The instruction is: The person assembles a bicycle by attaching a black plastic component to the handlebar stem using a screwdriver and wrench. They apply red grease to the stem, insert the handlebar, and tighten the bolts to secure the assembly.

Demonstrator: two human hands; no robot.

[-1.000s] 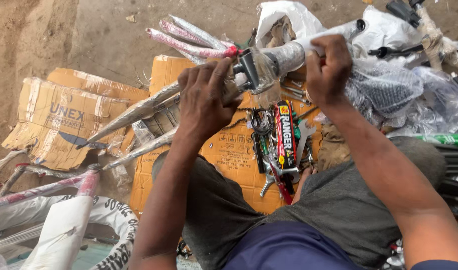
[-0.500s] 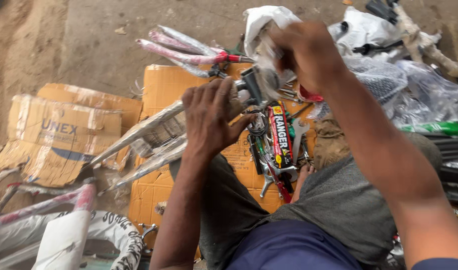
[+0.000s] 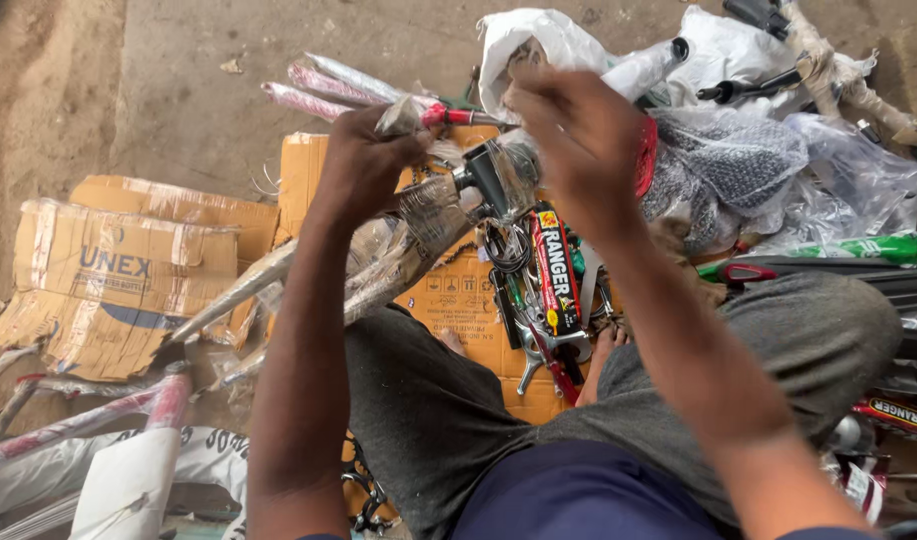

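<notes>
I sit cross-legged on the ground with a bicycle frame point(image 3: 418, 225) across my lap. It is wrapped in clear plastic and brown paper, and its black tube end point(image 3: 483, 175) pokes out between my hands. My left hand point(image 3: 363, 165) is closed on a torn strip of the wrapping point(image 3: 398, 115) and holds it up above the frame. My right hand point(image 3: 578, 135) hovers over the black tube end with its fingers curled. It is blurred by motion, so what it holds is unclear.
Wrenches and a red-and-black printed tube point(image 3: 553, 270) lie on an orange cardboard sheet point(image 3: 458, 300) before my knees. Flattened cardboard point(image 3: 108, 280) lies left, wrapped tubes point(image 3: 328, 90) ahead. Plastic bags and black parts point(image 3: 778, 170) pile up right, and more wrapped frame pieces point(image 3: 78, 430) lie lower left.
My right hand has left the tube it gripped and swung left over the frame's black end. My left hand rose, pulling wrapping upward. The frame has dropped closer to my lap.
</notes>
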